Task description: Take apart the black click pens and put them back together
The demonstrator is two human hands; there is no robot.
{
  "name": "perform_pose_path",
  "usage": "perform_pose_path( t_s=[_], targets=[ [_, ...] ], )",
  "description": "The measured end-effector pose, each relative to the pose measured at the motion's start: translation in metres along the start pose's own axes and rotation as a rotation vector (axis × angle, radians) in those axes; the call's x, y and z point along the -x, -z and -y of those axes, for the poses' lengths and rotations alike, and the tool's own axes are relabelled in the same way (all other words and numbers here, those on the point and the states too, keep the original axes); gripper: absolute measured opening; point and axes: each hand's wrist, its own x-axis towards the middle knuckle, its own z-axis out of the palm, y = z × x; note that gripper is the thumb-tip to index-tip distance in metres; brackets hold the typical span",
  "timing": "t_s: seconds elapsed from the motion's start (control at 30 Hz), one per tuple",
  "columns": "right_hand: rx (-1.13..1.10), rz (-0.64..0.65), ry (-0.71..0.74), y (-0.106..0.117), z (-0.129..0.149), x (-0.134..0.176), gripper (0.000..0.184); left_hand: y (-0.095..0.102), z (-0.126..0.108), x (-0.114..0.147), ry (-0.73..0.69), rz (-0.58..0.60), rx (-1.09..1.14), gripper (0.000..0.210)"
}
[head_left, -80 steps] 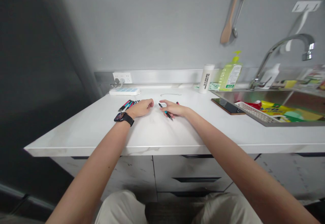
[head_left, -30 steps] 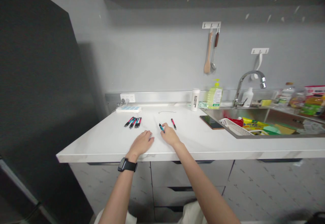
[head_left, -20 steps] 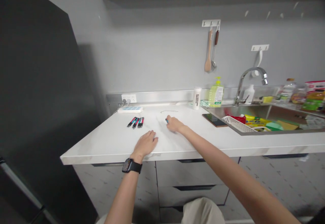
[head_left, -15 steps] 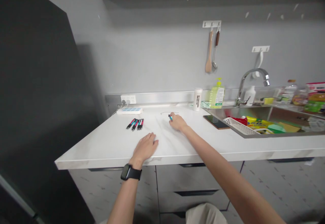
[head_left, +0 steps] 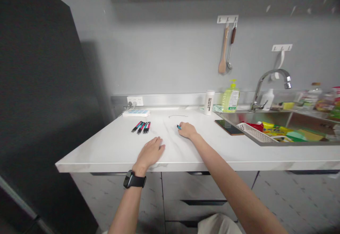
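Right hand (head_left: 187, 130) fingers gripping one blue pen (head_left: 179, 127), left hand (head_left: 150, 152) fingers loosely extended, at least four grouped pens (head_left: 141, 127)

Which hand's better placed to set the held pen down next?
Right, probably: the right hand grips the blue-and-black pen, while the left hand lies palm down near the front of the counter, no pen visible in it, though closer to the grouped pens.

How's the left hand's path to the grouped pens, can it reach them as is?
Probably yes: left hand lies open on the countertop, on the near side of the grouped pens, with nothing visible between them; right hand is off to the side.
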Motion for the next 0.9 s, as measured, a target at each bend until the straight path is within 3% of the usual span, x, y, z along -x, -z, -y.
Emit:
perform_pose_path(
  t_s=[0.37, 0.57, 0.67, 0.9],
  targets=[
    [-0.021, -0.032, 0.026, -0.003, -0.01, 0.004, 0.031, 0.001, -0.002, -0.001, 0.001, 0.016, -0.016, 0.05],
    [-0.147, -0.189, -0.055, -0.003, -0.024, 0.002, 0.036, 0.0, -0.002, 0.0, -0.006, -0.012, -0.018, 0.048],
    [-0.17, -0.14, -0.121, -0.003, -0.032, 0.001, 0.037, -0.001, -0.002, 0.001, 0.006, -0.01, -0.02, 0.048],
    [-0.143, -0.04, -0.053, -0.006, -0.033, 0.0, 0.037, 0.0, 0.001, 0.0, 0.006, -0.013, -0.024, 0.048]
  ],
)
